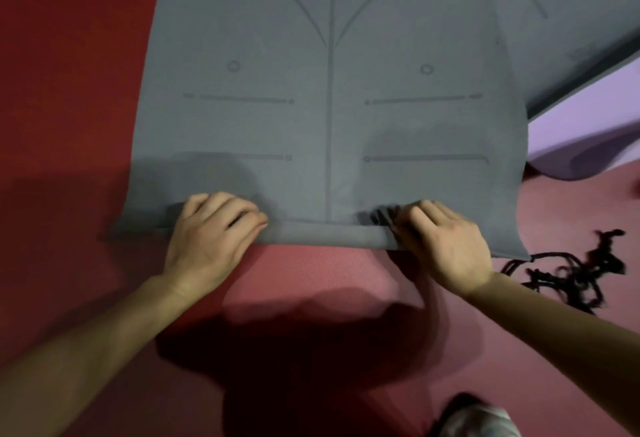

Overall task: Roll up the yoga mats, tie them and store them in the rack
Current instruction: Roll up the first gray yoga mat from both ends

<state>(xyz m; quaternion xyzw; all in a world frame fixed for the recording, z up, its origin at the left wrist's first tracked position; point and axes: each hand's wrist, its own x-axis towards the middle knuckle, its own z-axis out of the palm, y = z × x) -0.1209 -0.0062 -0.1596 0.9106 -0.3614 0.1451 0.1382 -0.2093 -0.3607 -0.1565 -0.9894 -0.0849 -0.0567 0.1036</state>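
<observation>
A grey yoga mat (329,90) with printed alignment lines lies flat, running away from me over a red mat (69,90). Its near edge is turned over into a narrow roll (325,234). My left hand (211,232) presses on the left part of that roll, fingers curled over it. My right hand (446,246) grips the right part, where the mat is bunched into small folds. A tangle of black cord (571,273) lies on the floor just right of the mat's near right corner.
A second grey mat (571,20) overlaps at the upper right, with a lilac mat (581,131) under it. Pink-red floor matting (311,280) spreads in front of me. Part of my knee in pale cloth (474,419) shows at the bottom.
</observation>
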